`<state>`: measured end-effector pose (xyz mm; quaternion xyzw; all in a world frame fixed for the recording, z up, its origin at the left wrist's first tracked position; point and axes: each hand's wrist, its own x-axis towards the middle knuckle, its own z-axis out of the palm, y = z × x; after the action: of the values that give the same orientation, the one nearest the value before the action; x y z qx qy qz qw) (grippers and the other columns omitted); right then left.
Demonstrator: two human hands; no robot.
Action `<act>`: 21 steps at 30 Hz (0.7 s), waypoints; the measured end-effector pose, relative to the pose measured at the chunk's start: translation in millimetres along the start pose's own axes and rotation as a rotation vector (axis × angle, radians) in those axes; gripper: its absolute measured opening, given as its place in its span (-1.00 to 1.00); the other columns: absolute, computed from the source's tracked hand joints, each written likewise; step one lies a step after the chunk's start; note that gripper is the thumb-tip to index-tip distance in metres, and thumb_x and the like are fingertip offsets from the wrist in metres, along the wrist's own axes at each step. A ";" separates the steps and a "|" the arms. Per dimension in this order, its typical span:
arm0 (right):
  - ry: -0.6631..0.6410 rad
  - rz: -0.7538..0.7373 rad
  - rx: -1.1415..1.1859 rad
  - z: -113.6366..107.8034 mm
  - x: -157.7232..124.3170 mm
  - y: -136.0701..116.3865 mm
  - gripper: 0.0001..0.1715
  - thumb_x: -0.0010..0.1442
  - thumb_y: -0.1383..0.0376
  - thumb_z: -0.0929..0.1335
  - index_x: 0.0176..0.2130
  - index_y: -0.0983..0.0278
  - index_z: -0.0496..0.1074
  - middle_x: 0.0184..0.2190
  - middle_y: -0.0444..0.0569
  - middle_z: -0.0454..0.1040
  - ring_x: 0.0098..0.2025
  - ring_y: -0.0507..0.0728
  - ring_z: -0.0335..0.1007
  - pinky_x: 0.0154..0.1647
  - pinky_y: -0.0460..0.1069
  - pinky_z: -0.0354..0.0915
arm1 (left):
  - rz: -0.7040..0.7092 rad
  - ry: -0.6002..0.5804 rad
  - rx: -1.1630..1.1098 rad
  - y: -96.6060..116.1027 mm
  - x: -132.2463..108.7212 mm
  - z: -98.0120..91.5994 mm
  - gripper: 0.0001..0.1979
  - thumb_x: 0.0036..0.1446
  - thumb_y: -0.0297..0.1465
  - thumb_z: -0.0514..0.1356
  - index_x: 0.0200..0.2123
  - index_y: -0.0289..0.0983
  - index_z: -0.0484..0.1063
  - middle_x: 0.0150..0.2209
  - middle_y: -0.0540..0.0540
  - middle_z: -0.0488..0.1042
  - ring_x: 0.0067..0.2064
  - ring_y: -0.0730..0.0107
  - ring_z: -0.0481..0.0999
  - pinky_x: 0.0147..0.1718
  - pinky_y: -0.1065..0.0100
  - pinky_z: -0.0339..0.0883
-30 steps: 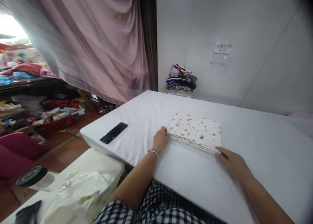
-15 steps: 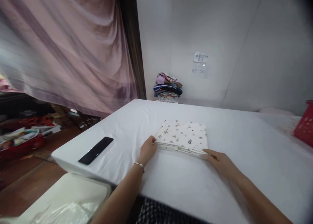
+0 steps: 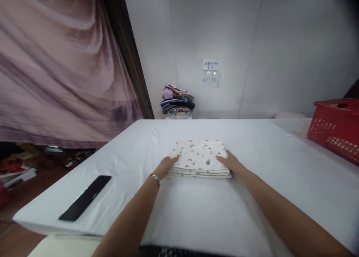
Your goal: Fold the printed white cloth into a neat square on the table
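A folded white cloth (image 3: 199, 154) with small printed figures lies on the white-covered table (image 3: 204, 208), its several layers showing along the near edge. My left hand (image 3: 168, 165) holds its left side, thumb on the top layer and the other fingers partly hidden at the edge. On the opposite side, my right hand (image 3: 231, 163) grips the cloth with the thumb on top and fingers against the right edge. A bracelet (image 3: 155, 179) circles my left wrist.
To the left on the table lies a flat black object (image 3: 85, 198). A red plastic basket (image 3: 335, 128) stands at the right. Behind the far edge is a stack of folded fabrics (image 3: 178, 102) by the wall. A pink curtain (image 3: 61, 62) hangs at the left.
My view has turned to the right, bringing more of the red basket in. Both hands have shifted from the cloth's near corners to its sides, with thumbs now on top.
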<state>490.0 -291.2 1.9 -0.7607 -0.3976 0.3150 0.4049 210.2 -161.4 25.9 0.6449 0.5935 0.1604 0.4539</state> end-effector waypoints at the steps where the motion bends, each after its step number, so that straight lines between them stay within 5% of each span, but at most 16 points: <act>1: -0.016 0.071 0.081 -1.4 -7.2 -3.0 0.18 -0.07 -0.15 0.34 0.28 0.37 -0.16 0.13 0.35 0.21 0.02 0.34 0.31 -0.05 0.20 0.27 | 0.006 -0.025 -0.019 -2.8 -5.8 -2.7 -0.50 0.05 -0.10 0.10 -0.08 -0.36 0.30 -0.05 -0.27 0.45 -0.10 0.20 0.49 -0.25 0.35 0.35; 3: -0.069 0.166 0.226 -5.1 -26.6 -5.7 0.23 -0.07 -0.12 0.37 0.30 0.31 -0.28 0.13 0.31 0.21 -0.02 0.29 0.37 -0.11 0.14 0.33 | 0.040 -0.057 -0.052 -14.6 -19.8 -9.0 -0.47 0.03 -0.12 0.12 -0.01 -0.33 0.24 -0.02 -0.22 0.44 -0.10 0.27 0.49 -0.25 0.40 0.36; 6: -0.135 0.111 0.261 -6.3 -59.4 1.4 0.26 -0.08 -0.04 0.41 0.31 0.21 -0.36 0.08 0.22 0.30 -0.07 0.25 0.40 -0.09 0.12 0.33 | 0.090 -0.054 0.052 -41.6 -40.6 -17.7 -0.37 -0.04 -0.17 0.19 0.09 -0.30 0.15 -0.06 -0.20 0.46 -0.11 0.23 0.48 -0.20 0.36 0.34; 9: -0.179 0.014 0.171 -3.7 -82.6 15.0 0.18 -0.06 -0.01 0.41 0.31 0.15 -0.28 0.04 0.11 0.35 -0.06 0.24 0.39 -0.04 0.14 0.29 | 0.089 -0.023 0.298 -60.7 -53.5 -24.1 -0.31 -0.04 -0.17 0.17 0.15 -0.27 0.09 -0.13 -0.18 0.48 -0.13 0.13 0.48 -0.16 0.24 0.32; 12: -0.167 -0.097 -0.004 -11.0 -85.4 16.7 -0.01 0.01 -0.03 0.35 0.29 0.12 -0.11 0.12 0.06 0.27 0.00 0.28 0.33 -0.03 0.17 0.27 | 0.236 0.093 0.518 -58.4 -55.7 -26.0 -0.30 0.00 -0.20 0.10 0.21 -0.24 0.02 0.05 -0.20 0.35 0.02 0.10 0.38 -0.04 0.16 0.25; 17: 0.153 -0.327 -0.310 -38.7 -61.3 -32.4 -0.17 0.16 -0.08 0.17 0.29 0.17 -0.11 0.30 -0.07 -0.11 0.28 0.27 -0.13 0.18 0.17 0.03 | 0.631 0.189 0.709 -37.8 -47.3 -9.0 -0.39 0.09 -0.11 -0.01 0.17 -0.24 0.11 0.28 -0.13 0.00 0.28 0.24 -0.01 0.20 0.19 -0.09; 21: 0.286 -0.522 -0.474 -22.6 -41.5 -59.9 -0.11 0.19 -0.14 0.04 0.31 0.24 -0.30 0.33 -0.16 -0.44 0.33 0.23 -0.57 0.27 0.20 -0.38 | 0.669 0.075 0.843 -46.5 -41.4 9.3 -0.36 0.10 -0.08 -0.03 0.21 -0.23 0.07 0.29 -0.12 -0.06 0.30 0.18 -0.13 0.22 0.10 -0.18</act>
<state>467.0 -313.8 71.1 -0.7426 -0.5794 -0.0086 0.3359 178.2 -208.2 -1.4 0.9189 0.3843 0.0672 0.0581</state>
